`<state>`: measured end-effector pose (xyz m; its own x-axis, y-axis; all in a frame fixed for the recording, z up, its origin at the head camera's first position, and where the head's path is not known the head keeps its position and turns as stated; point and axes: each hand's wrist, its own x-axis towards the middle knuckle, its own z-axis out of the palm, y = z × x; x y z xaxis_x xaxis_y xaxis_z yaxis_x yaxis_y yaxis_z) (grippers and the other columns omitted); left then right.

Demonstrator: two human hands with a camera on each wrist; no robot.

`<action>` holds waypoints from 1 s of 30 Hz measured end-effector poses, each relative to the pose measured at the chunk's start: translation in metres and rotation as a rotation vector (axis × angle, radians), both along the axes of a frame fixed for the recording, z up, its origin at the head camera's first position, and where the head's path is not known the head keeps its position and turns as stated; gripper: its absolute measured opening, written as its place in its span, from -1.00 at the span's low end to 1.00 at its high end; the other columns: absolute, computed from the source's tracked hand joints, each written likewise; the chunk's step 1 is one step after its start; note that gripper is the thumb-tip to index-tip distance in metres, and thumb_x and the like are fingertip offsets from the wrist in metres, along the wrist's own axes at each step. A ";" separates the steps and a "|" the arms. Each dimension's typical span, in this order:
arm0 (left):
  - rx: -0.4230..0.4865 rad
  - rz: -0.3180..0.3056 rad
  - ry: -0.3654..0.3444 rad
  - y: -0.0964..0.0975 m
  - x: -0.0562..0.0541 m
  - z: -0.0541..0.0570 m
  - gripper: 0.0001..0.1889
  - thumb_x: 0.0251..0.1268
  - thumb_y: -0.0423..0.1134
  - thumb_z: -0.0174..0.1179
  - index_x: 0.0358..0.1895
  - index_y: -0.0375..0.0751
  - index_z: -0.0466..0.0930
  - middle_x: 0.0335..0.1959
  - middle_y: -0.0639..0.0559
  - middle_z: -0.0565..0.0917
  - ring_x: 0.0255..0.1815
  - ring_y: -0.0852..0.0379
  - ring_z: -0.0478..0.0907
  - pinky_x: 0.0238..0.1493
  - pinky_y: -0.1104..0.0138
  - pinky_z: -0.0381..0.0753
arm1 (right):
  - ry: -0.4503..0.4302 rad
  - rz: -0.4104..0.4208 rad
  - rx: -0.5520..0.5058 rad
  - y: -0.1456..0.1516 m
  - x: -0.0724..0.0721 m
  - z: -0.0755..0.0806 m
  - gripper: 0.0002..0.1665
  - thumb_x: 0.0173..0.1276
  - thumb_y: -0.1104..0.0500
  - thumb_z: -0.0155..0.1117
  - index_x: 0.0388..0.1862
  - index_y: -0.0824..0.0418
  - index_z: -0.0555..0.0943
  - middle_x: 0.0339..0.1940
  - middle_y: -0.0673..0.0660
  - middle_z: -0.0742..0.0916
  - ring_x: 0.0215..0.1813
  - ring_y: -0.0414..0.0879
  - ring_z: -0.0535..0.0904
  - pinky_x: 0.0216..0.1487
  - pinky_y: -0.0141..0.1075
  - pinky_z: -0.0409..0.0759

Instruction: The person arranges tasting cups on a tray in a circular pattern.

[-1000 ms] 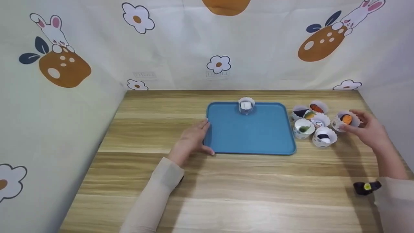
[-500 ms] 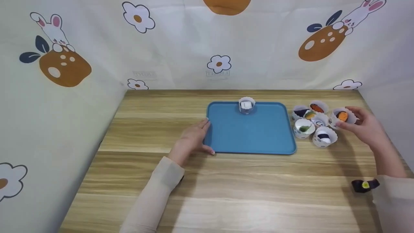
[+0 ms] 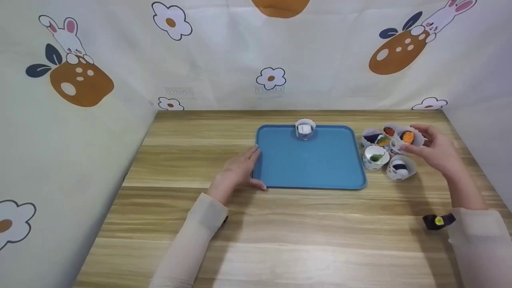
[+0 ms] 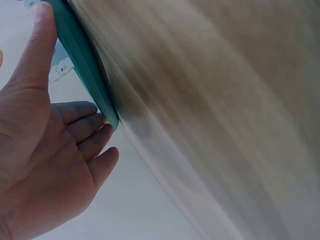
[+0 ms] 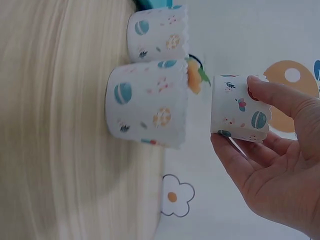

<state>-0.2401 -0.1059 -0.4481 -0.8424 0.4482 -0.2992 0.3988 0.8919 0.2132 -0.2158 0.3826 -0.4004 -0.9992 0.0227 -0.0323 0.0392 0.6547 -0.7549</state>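
Note:
My right hand (image 3: 436, 152) pinches a paper cupcake cup (image 5: 237, 107) between thumb and fingers. An orange-topped, dark-wrapped piece of sushi (image 3: 408, 137) sits inside it. In the right wrist view this cup hangs above the table, apart from the cups standing there. At the blue tray (image 3: 312, 160), my left hand (image 3: 236, 170) touches the left edge, thumb by the near corner and fingers extended along the side. The left wrist view has the thumb and fingertips against the tray's rim (image 4: 82, 55). Near the tray's far edge stands another paper cup (image 3: 305, 136) with a white piece in it.
Right of the tray, several paper cups cluster together, including one with a green garnish (image 3: 376, 158) and one with a black-banded white piece (image 3: 400, 168). The held cup overlaps part of this group. A patterned cloth wall (image 3: 224, 52) rises behind the wooden table (image 3: 312, 236).
My right hand has carried the cup with the orange sushi leftward and away from me, over the cluster of cups. My left hand stays at the tray's left edge.

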 end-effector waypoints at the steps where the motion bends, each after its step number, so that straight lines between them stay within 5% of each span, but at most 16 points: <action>1: -0.006 -0.001 0.002 0.000 0.000 -0.001 0.29 -0.04 0.37 0.39 0.62 -0.22 -0.15 0.68 -0.08 -0.15 0.68 -0.01 -0.15 0.64 0.12 0.05 | -0.009 -0.003 0.007 -0.003 -0.001 0.002 -0.05 0.39 0.01 0.34 0.54 0.41 0.12 0.52 0.53 0.27 0.44 0.52 0.25 -0.19 -0.83 0.34; 4: -0.005 0.011 -0.003 0.000 0.000 -0.002 0.30 -0.03 0.41 0.35 0.62 -0.21 -0.18 0.68 -0.07 -0.18 0.69 -0.01 -0.17 0.64 0.12 0.04 | -0.032 0.010 0.013 -0.012 -0.005 0.006 -0.03 0.39 -0.01 0.33 0.56 0.38 0.10 0.54 0.49 0.26 0.48 0.47 0.23 0.15 -0.51 0.55; 7: 0.006 0.042 -0.027 0.002 0.000 -0.003 0.30 0.01 0.44 0.30 0.63 -0.20 -0.24 0.68 -0.08 -0.23 0.69 -0.02 -0.20 0.65 0.11 0.01 | -0.045 0.030 0.039 -0.021 -0.009 0.008 -0.01 0.39 -0.05 0.32 0.57 0.37 0.09 0.54 0.48 0.26 0.49 0.46 0.22 0.37 -0.13 0.50; 15: -0.031 0.066 -0.039 0.002 0.001 -0.006 0.30 0.06 0.48 0.21 0.62 -0.23 -0.30 0.68 -0.10 -0.27 0.69 -0.06 -0.23 0.67 0.11 -0.10 | -0.020 0.068 0.028 -0.046 -0.016 0.012 -0.05 0.38 -0.03 0.34 0.54 0.36 0.14 0.53 0.45 0.32 0.49 0.44 0.25 0.39 0.24 0.35; 26: -0.062 0.036 -0.029 0.003 0.002 -0.005 0.28 0.11 0.48 0.17 0.62 -0.26 -0.32 0.67 -0.14 -0.30 0.69 -0.09 -0.26 0.67 0.05 -0.15 | 0.025 0.113 -0.001 -0.070 -0.021 0.012 -0.12 0.35 0.02 0.38 0.49 0.37 0.23 0.45 0.43 0.43 0.46 0.37 0.33 0.40 0.25 0.36; 30: -0.072 0.021 -0.019 0.003 0.000 -0.006 0.28 0.12 0.49 0.15 0.62 -0.27 -0.33 0.67 -0.14 -0.31 0.69 -0.08 -0.25 0.67 0.05 -0.13 | 0.038 0.124 0.002 -0.078 -0.025 0.010 -0.15 0.34 0.05 0.39 0.48 0.34 0.26 0.43 0.41 0.46 0.44 0.36 0.38 0.37 0.11 0.47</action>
